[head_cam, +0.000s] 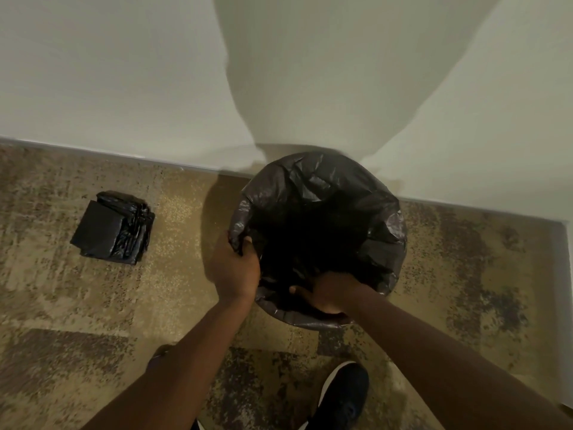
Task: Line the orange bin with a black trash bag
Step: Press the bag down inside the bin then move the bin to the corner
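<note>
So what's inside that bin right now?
A black trash bag lines it, folded over the rim all round, so the bin itself is hidden. The right hand reaches inside while the left hand grips the bag's edge. The bottom is too dark to see.

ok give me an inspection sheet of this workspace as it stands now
surface: mottled tan and brown floor
job's things: black plastic trash bag draped over the round bin's rim; orange not visible
clutter: folded stack of black plastic bags on the floor, left of the bin
grippers: left hand pinching the bag at the rim; right hand inside the opening, fingers hidden
cables: nothing seen
surroundings: white wall behind; dark shoe below
</note>
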